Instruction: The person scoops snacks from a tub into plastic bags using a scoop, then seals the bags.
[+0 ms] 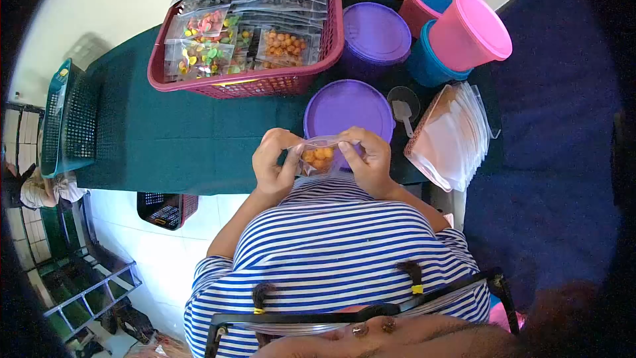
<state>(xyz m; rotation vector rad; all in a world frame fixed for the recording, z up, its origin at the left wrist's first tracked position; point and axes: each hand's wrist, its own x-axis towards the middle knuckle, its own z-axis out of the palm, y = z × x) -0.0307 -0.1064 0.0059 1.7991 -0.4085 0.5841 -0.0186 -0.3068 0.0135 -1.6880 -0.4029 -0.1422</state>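
Observation:
A small clear plastic bag (319,158) of round orange snacks is held upright in front of my striped shirt. My left hand (275,162) pinches its top left corner between thumb and fingers. At the top right corner, my right hand (368,161) grips the bag's edge the same way. Just behind the bag, a round purple lid (349,114) tops a tub on the green tablecloth. A scoop (403,113) lies to the right of this lid. Farther right is a stack of clear empty bags (450,139) in a patterned holder.
A maroon basket (245,86) at the back holds many filled snack packets. Beside it stands another purple-lidded tub (376,32), with pink and blue tubs (464,33) stacked farther right. A green basket (69,119) sits at the left table end; a dark basket (165,211) is on the floor.

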